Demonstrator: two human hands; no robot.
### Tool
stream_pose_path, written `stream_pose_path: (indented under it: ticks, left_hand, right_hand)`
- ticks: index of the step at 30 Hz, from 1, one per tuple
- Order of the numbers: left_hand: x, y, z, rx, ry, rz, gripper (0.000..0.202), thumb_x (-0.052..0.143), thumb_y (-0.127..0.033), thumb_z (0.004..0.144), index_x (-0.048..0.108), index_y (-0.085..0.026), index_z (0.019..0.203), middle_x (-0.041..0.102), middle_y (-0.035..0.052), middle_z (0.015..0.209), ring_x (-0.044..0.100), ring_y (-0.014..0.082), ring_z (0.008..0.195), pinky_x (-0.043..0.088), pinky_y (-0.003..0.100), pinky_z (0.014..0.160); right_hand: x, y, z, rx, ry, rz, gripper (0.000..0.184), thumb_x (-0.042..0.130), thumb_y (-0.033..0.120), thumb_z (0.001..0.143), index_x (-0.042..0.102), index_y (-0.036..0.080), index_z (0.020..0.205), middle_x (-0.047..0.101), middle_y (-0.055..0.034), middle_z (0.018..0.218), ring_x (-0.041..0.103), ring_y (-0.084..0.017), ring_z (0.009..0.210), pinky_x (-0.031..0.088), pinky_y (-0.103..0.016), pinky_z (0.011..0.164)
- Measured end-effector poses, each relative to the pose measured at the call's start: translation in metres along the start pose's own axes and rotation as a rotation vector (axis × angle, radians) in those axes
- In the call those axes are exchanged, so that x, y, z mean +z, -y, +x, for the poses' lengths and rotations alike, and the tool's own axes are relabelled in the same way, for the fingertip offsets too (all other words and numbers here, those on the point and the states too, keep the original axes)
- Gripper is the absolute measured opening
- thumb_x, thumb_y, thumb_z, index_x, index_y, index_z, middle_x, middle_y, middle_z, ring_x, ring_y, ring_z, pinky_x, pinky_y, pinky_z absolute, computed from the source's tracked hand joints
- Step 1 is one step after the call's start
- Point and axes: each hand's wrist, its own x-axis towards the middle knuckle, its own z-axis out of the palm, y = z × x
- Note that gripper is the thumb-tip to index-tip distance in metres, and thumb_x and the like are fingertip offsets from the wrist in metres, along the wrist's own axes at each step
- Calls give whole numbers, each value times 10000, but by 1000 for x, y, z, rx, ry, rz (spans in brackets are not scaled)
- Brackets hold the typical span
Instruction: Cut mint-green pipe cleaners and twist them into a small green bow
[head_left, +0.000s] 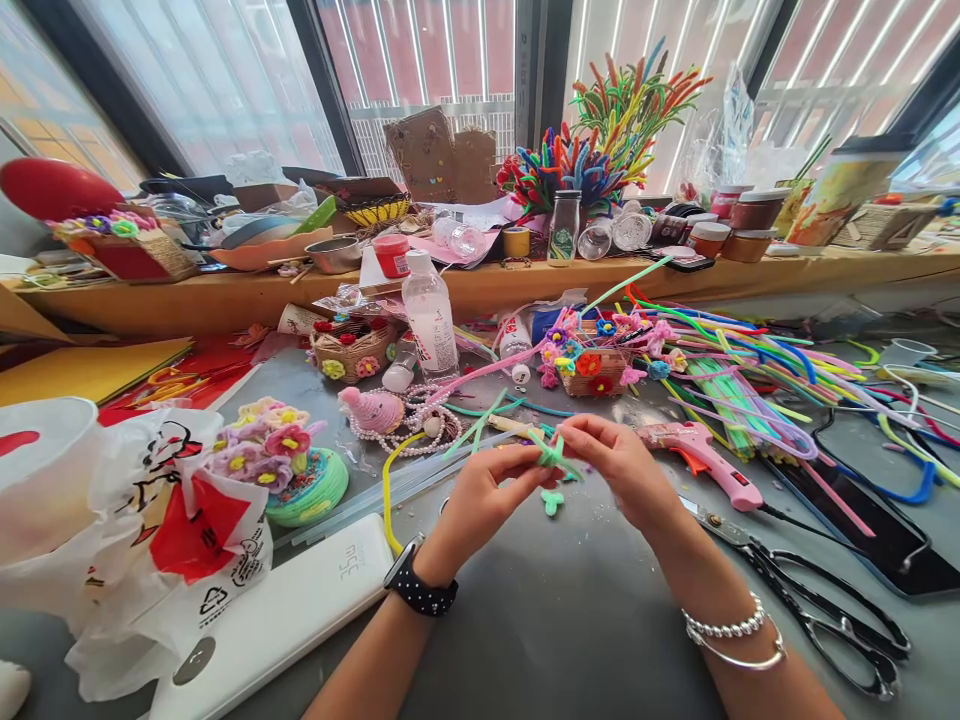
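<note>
Between my two hands, above the grey table (525, 600), is a light green pipe cleaner (553, 455) bent into a small looped shape. My left hand (499, 490) pinches it from the left, and my right hand (611, 460) holds it from the right with thumb and forefinger. Part of the piece is hidden behind the fingers. Just below them on the table lies a small green looped pipe-cleaner piece (552, 502). A pink glue gun (705, 455) rests to the right of my right hand, and black-handled scissors (810, 590) lie nearer to me.
A white power bank-like device (285, 630) and a plastic bag (172, 520) are at left. Behind stand a clear bottle (430, 315) and a flower-trimmed basket (596, 372). Loose pipe cleaners (727, 400) cover the right, partly over a dark phone or tablet (862, 520).
</note>
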Motion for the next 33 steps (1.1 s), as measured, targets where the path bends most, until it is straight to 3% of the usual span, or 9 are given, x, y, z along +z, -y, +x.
stream_pose_path:
  ticks: [2, 4, 6, 9, 15, 23, 29, 33]
  left_hand:
    - [1, 2, 1, -96, -70, -103, 183, 556, -236, 738, 666, -142, 851, 682, 63, 827, 623, 187, 754, 478, 270, 701]
    - [1, 4, 2, -145, -143, -150, 197, 575, -235, 722, 659, -131, 866, 686, 65, 820, 627, 188, 751, 479, 280, 715]
    - [0, 5, 3, -147, -194, -169, 206, 590, -237, 709, 655, -128, 872, 688, 64, 818, 630, 188, 742, 480, 290, 721]
    - [0, 7, 3, -107, -195, -154, 197, 587, -244, 715, 657, -135, 863, 684, 56, 835, 628, 179, 740, 482, 276, 713]
    - [2, 9, 1, 52, -175, 58, 187, 537, -242, 758, 659, -168, 879, 675, 37, 827, 610, 163, 729, 467, 244, 683]
    - [3, 9, -1, 270, -230, 354, 184, 482, -205, 793, 651, -195, 865, 666, 31, 789, 583, 150, 713, 436, 249, 687]
    - [2, 13, -1, 214, -262, 416, 119, 516, -229, 770, 617, -189, 818, 663, 18, 775, 589, 139, 680, 444, 230, 664]
    - [-2, 11, 0, 167, -291, 404, 179, 539, -269, 753, 578, -197, 911, 645, 16, 756, 583, 140, 659, 449, 243, 646]
  right_hand:
    - [-4, 4, -2, -221, -217, -173, 193, 590, 326, 718, 572, 176, 838, 584, -38, 824, 549, -149, 717, 455, -284, 658]
    - [-6, 8, -5, -440, -342, -356, 152, 591, 275, 729, 587, 197, 858, 568, -46, 879, 545, -159, 757, 457, -297, 681]
    - [-4, 10, -9, -591, -320, -509, 93, 575, 232, 749, 617, 211, 829, 571, -45, 852, 548, -168, 773, 458, -308, 696]
    - [4, 7, -12, -695, -244, -618, 114, 570, 198, 757, 636, 225, 846, 588, -42, 809, 563, -172, 766, 470, -310, 692]
    - [14, -3, -11, -701, -225, -652, 138, 561, 190, 764, 642, 213, 874, 604, -52, 803, 579, -178, 757, 481, -310, 684]
    - [19, -1, -13, -592, -196, -530, 112, 525, 180, 788, 628, 214, 813, 632, -33, 786, 590, -168, 747, 473, -293, 687]
    - [21, -6, -12, -556, -195, -607, 91, 523, 170, 790, 605, 195, 760, 630, -35, 753, 583, -170, 730, 452, -291, 685]
    - [19, -7, -11, -531, -182, -651, 92, 512, 178, 795, 590, 197, 751, 623, -33, 734, 574, -169, 697, 446, -286, 650]
